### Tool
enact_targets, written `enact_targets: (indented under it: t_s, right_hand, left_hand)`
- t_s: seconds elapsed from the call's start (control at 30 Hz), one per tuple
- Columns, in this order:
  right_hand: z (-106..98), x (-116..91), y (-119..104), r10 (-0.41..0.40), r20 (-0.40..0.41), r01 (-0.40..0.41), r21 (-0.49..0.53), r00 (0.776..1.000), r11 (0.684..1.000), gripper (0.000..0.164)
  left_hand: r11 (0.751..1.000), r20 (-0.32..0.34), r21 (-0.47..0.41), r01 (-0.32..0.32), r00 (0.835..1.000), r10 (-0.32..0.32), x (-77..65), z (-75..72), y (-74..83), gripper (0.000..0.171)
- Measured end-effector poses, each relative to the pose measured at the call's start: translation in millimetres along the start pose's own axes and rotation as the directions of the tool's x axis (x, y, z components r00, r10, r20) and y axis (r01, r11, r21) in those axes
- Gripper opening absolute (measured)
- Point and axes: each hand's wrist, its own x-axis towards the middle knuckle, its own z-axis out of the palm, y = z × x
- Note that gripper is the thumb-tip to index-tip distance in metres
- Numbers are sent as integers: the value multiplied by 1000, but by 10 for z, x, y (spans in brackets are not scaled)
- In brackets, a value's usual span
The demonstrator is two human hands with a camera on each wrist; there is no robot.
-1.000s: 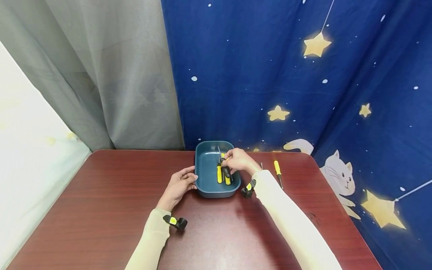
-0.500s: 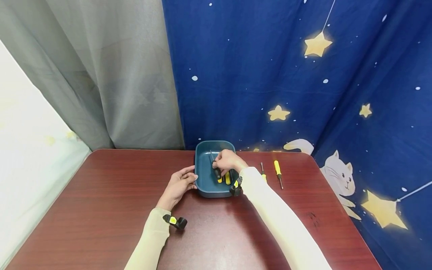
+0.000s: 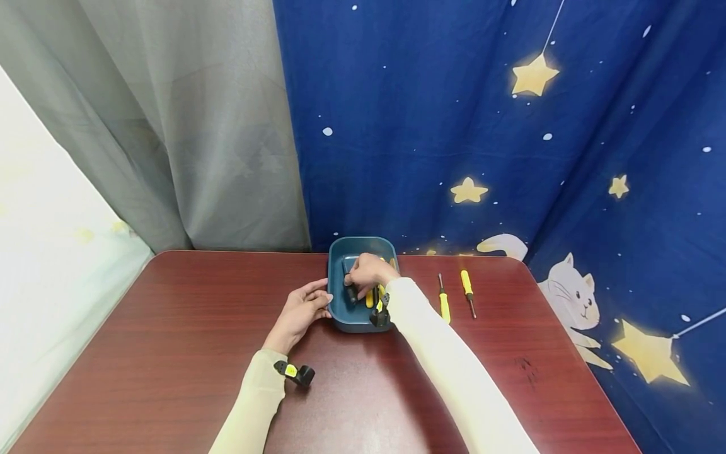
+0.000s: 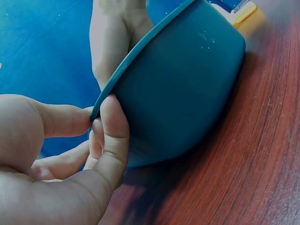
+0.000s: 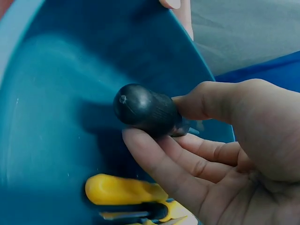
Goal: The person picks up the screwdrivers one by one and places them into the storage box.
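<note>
A deep blue-green plastic tub (image 3: pixel 357 328) stands at the back of the table. My left hand (image 3: pixel 300 312) pinches its left rim between thumb and fingers, as the left wrist view shows up close. Inside the tub, my right hand (image 3: pixel 368 270) holds a screwdriver with a black handle (image 5: pixel 147 110) by thumb and fingertips, near the left wall. The handle's rounded end faces the right wrist camera; most of the shaft is hidden there. Beside that hand, yellow-handled screwdrivers (image 5: pixel 122 190) lie on the tub floor, partly covered by my fingers and wrist.
Two more screwdrivers lie on the table right of the tub: one with its yellow handle (image 3: pixel 445 307) toward me, the other with its yellow handle (image 3: pixel 466 282) pointing away. A blue starry curtain (image 3: pixel 408 126) and a grey curtain (image 3: pixel 227 126) hang behind the table.
My right hand has carried the black screwdriver leftward inside the tub, from above the yellow screwdrivers to near the left wall. The left hand has stayed on the rim.
</note>
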Motion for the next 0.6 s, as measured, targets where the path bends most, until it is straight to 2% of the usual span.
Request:
enact_targets:
  t_s: [0.27,0.47,0.6]
  right_hand:
    - [150,108,-36,54,0,-54,32,999,998,34]
    - [223,130,-83,86,13,-87,94,996,992,36]
    - [251,135,-118,101,2,-100,102,995,990,33]
  left_hand:
    - [1000,-8,4,0,1000,0,-8,2,-4,55]
    - [1000,-8,8,1,1000,-1,-13,9,-6,54]
    - [1000,-11,9,0,1000,0,-13,3,-13,54]
